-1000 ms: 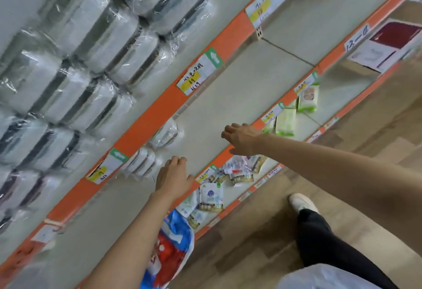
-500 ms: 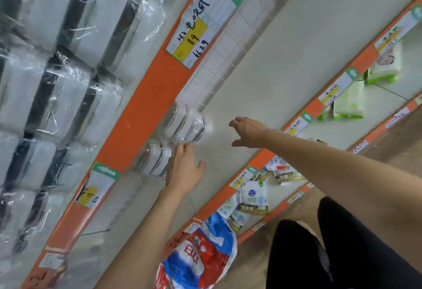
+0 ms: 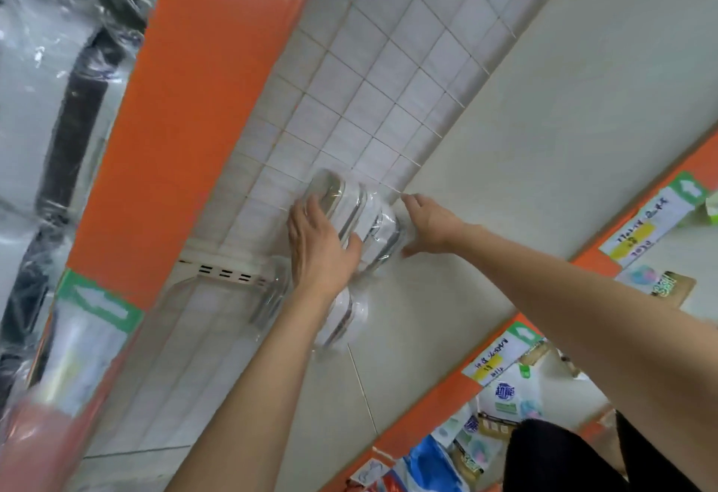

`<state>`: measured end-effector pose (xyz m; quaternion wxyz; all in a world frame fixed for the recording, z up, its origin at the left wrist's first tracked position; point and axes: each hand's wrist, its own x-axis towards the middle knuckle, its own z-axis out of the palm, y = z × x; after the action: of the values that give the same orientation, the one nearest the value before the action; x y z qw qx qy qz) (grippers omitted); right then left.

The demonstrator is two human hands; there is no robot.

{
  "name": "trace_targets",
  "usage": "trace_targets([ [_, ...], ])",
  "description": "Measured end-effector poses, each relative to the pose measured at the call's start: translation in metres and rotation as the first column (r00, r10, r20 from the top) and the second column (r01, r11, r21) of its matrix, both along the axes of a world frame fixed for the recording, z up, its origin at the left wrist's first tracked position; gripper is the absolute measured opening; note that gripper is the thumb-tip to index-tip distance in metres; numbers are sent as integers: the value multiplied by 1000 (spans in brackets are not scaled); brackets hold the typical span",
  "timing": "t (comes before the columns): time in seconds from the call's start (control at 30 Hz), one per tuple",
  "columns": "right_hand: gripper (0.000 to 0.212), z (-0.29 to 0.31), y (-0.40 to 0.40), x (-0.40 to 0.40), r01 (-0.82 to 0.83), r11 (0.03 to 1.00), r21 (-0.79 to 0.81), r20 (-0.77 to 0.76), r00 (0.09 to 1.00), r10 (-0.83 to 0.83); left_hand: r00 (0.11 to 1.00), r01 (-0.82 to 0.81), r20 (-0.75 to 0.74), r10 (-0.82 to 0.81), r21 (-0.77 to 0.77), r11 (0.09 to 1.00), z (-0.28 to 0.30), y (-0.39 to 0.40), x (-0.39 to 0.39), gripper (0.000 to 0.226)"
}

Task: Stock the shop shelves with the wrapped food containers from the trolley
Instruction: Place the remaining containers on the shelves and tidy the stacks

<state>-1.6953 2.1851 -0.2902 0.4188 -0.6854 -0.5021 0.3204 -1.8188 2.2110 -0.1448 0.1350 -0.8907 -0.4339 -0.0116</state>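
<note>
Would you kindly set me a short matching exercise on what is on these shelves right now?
Things:
1. left hand
2. right hand
3. shelf edge
4. price label

Descriptions:
A. orange
B. white with a yellow patch
C. lies on the near side of the wrapped containers
D. at the far side of the wrapped containers

Pairs: 1-C, 2-D, 3-A, 4-B
</note>
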Motion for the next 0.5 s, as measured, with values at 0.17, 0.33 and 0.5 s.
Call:
trace_targets([
  [0.17, 93, -3, 24, -9, -21, 999, -34, 36, 999, 23, 997, -72, 18, 73, -28, 997, -14, 11, -13, 85],
  [0.33, 67, 1, 15, -11, 7, 998, -58, 77, 997, -3, 999, -17, 42, 16, 37, 999, -17, 5, -25, 78],
  [0.5, 69, 9, -41, 0, 29, 991, -133, 75, 997, -19, 998, 20, 63, -23, 50, 999, -18, -43, -19, 80],
])
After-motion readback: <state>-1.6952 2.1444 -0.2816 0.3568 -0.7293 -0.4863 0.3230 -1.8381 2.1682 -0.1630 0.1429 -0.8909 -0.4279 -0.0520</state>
